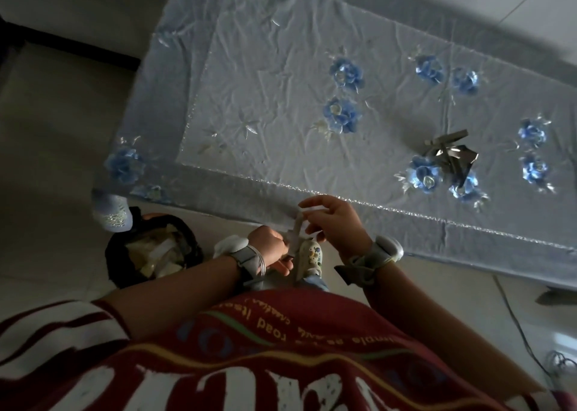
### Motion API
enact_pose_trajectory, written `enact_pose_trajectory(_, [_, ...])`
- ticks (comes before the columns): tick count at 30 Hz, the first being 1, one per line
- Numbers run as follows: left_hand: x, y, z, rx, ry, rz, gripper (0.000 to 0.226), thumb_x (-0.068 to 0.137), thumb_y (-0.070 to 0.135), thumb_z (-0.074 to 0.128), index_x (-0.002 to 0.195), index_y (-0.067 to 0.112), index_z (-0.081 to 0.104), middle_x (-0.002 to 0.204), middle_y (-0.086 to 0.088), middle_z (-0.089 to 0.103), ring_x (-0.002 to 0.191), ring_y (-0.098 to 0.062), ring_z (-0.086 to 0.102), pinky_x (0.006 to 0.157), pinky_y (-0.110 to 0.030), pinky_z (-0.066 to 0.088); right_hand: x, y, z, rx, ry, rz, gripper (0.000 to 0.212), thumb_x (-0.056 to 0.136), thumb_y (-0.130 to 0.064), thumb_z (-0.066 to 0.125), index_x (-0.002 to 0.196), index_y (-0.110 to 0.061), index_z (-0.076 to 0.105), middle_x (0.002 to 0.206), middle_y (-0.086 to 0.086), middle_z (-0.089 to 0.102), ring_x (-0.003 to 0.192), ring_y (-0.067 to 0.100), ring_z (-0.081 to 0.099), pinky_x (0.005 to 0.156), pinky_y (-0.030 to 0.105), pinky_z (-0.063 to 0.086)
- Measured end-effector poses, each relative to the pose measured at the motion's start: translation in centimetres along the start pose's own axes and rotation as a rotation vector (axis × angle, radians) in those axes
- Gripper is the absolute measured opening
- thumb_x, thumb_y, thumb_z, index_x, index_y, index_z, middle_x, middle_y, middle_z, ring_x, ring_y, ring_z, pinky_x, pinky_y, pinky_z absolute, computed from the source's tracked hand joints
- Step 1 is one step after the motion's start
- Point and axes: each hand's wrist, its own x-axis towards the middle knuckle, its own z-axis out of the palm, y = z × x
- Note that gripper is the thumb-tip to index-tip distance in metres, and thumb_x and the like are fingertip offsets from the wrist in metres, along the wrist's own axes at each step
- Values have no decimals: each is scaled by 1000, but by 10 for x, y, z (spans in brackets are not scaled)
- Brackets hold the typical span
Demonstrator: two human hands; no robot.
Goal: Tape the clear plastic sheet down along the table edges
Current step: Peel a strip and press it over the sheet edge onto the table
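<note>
As the left hand (271,244) clenches the tape strip (296,232), the right hand (335,224) pinches it.

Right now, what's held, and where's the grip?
A strip of tape, stretched between both hands: the right hand pinches its upper end, the left hand grips its lower end.

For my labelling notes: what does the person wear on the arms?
By the left hand: white rounded device on a grey strap, thin silver bangles. By the right hand: similar white device, greyish fabric bow. The left sleeve is striped white and dark red.
</note>
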Motion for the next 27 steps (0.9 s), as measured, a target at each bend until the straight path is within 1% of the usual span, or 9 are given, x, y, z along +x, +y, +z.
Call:
enact_pose_trajectory(4, [1,0,3,65,-32,4,28,93,4,40,68,1,52,35,-1,60,26,-12,54,26,-11,32,1,-1,1,0,7,3,19,83,3,54,91,-9,66,59,2,59,43,1,55,41,18,40])
enact_pose_trajectory(6, [5,-2,3,72,-37,-3,28,94,6,39,69,1,51,33,0,58,27,-13,55,26,-11,32,1,-1,1,-10,8,11,19,84,3,53,90,-10,66,59,2,58,43,0,55,43,20,41])
enact_pose_trajectory(11, [15,-6,4,-24,29,35,24,92,5,43,70,3,52,55,-12,62,44,-24,61,46,-30,53,1,-4,-2,-10,0,7,16,84,1,55,94,-6,66,62,1,60,47,3,56,45,21,42])
enact_pose_trajectory(15, [20,-11,8,77,168,110,18,89,9,48,74,7,58,53,-5,64,24,-10,48,26,-12,29,4,-5,-5,-8,-3,-27,17,85,0,55,85,-14,65,67,1,63,45,-1,57,45,19,44])
enact_pose_trajectory(17, [21,-12,10,-22,207,162,18,89,3,44,79,7,58,57,-4,61,30,-8,52,26,-14,28,6,-6,-7,13,-11,-39,19,85,-1,56,82,-18,64,72,5,66,46,-1,58,44,17,46])
enact_pose_trajectory(19, [19,-10,10,-120,215,195,24,89,-3,42,71,8,53,62,-4,59,39,-10,57,27,-16,29,8,-3,-6,-17,-4,-60,23,84,-2,56,81,-24,63,79,9,69,53,4,61,47,16,49])
enact_pose_trajectory(22, [10,-7,7,-148,139,214,15,88,-6,45,78,-1,55,67,-8,58,35,-7,56,26,-17,30,8,7,2,-247,100,-193,21,84,-6,55,88,-25,63,87,8,70,62,11,61,57,23,52])
enact_pose_trajectory(25, [3,-4,2,-79,36,205,14,93,6,45,93,0,58,69,-6,61,31,-1,54,30,-13,27,11,11,1,-421,238,-448,21,82,-4,58,96,-18,66,102,-2,55,71,1,55,64,9,45])
enact_pose_trajectory(27, [1,-5,-1,7,11,205,21,96,16,44,100,4,61,78,-7,67,39,1,56,39,-14,28,14,10,-7,-450,273,-502,21,81,-4,58,95,-17,67,102,-4,55,73,-1,54,66,7,44])
